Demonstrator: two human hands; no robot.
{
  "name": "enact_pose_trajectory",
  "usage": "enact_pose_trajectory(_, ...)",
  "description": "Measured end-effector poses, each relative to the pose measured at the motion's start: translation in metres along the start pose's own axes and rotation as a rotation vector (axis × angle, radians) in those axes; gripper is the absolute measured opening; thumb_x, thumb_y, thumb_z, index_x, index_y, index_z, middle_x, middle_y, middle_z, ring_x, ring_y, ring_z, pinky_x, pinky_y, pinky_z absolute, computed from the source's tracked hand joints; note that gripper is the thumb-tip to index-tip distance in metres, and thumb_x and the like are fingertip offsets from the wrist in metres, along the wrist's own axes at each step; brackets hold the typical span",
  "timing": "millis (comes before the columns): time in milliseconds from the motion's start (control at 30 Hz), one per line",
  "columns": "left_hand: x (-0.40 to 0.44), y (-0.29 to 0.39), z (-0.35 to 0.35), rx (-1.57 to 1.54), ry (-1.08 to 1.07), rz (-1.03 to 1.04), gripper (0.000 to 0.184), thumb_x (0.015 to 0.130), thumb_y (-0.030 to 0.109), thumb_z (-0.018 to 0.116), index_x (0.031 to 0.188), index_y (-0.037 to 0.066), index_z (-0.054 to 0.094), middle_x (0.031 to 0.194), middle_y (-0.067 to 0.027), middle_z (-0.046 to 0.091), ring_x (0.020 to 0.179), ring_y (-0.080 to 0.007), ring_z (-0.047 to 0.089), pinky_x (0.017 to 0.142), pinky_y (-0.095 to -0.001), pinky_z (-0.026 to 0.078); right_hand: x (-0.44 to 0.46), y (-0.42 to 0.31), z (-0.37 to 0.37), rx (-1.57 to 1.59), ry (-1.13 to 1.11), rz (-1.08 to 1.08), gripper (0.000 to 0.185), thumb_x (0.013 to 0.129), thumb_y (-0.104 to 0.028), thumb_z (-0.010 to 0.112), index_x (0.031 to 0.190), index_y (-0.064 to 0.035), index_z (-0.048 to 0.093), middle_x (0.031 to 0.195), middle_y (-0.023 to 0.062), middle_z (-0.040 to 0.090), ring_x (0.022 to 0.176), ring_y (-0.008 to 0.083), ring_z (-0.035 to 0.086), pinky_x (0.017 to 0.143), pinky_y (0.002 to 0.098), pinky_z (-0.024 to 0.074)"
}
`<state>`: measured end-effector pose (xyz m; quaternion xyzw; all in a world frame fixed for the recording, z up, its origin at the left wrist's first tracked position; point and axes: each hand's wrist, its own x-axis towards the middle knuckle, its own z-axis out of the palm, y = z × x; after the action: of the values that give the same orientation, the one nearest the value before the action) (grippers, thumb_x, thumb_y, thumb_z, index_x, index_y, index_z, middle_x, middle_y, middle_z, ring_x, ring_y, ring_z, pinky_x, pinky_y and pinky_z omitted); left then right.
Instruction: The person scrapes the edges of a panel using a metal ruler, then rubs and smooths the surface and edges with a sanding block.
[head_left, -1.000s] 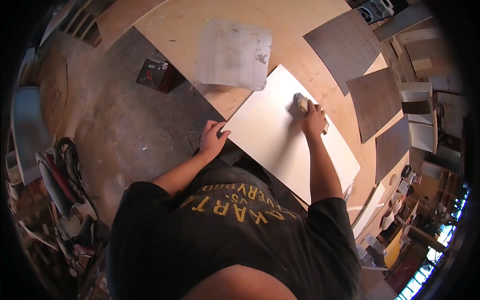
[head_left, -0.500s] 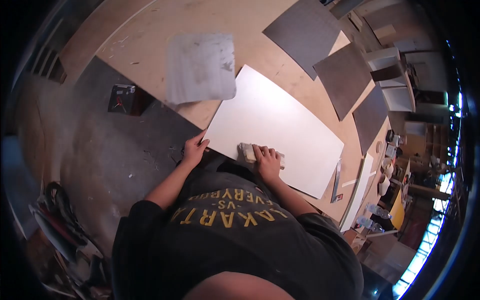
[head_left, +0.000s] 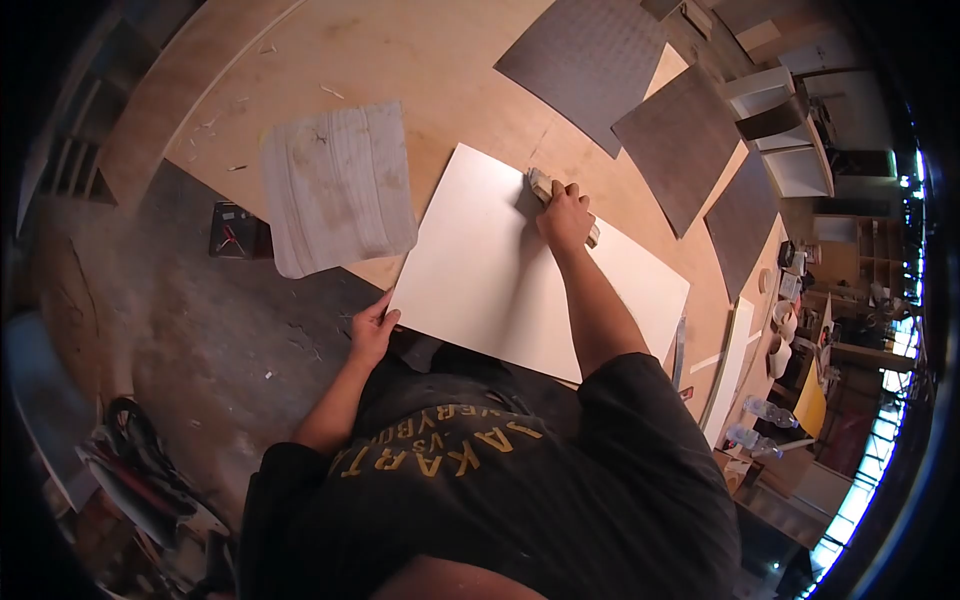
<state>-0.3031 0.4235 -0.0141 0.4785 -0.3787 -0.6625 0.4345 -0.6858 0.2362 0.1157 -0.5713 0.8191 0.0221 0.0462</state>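
Observation:
A white rectangular panel (head_left: 480, 250) lies on the wooden worktable, its near edge beside my body. My left hand (head_left: 372, 332) pinches the panel's near left corner, thumb on top and fingers partly hidden at the edge. At the panel's far edge, my right hand (head_left: 566, 215) grips a worn, beige-grey wrapped block (head_left: 541, 186) from above. The block's underside is hidden. To the left of the panel, a pale sheet (head_left: 340, 190) with streaks and brownish smudges covers part of the table's edge.
Several dark sheets (head_left: 680, 140) lie across the far right of the worktable (head_left: 440, 60). A long white strip (head_left: 728, 370) and plastic bottles (head_left: 770, 410) are at the right. Beyond the left table edge, a dark box (head_left: 235, 230) stands low near the floor.
My right hand has moved the block from the panel's near side to its far edge. My left hand stays at the corner. The pale sheet appears farther left and lower.

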Motion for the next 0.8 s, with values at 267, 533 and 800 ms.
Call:
enact_pose_trajectory(267, -0.013, 0.039, 0.023, 1.003, 0.286, 0.306, 0.067, 0.086, 0.012, 0.084, 0.150, 0.017, 0.068, 0.118, -0.0142, 0.058, 0.107, -0.0331, 0.059, 0.097, -0.0458, 0.050, -0.041, 0.022, 0.026, -0.039, -0.016, -0.203, 0.053, 0.091, -0.020, 0.072, 0.143, -0.0229, 0.066, 0.135, 0.0097, 0.066, 0.127, 0.0356, 0.061, 0.101, 0.0584, 0.0522)
enact_pose_trajectory(533, 0.082, 0.068, 0.184, 1.395, -0.667, 0.722, 0.086, 0.101, 0.050, 0.066, 0.167, 0.003, 0.038, 0.176, -0.0165, 0.034, 0.165, -0.0323, 0.025, 0.135, -0.0518, 0.019, -0.234, 0.112, 0.060, -0.036, 0.218, -0.119, 0.086, 0.074, -0.018, 0.081, 0.156, -0.0221, 0.055, 0.157, 0.0120, 0.050, 0.152, 0.0392, 0.041, 0.128, 0.0686, 0.0211)
enact_pose_trajectory(800, 0.209, 0.085, 0.261, 1.604, -0.295, 0.529, 0.094, 0.108, 0.063, 0.047, 0.172, -0.003, 0.024, 0.181, -0.0177, 0.022, 0.169, -0.0294, 0.014, 0.136, -0.0520, 0.010, -0.253, 0.148, 0.085, 0.114, 0.259, 0.061, 0.101, 0.061, -0.025, 0.084, 0.157, -0.0249, 0.051, 0.160, 0.0106, 0.042, 0.156, 0.0412, 0.032, 0.127, 0.0752, 0.0172)
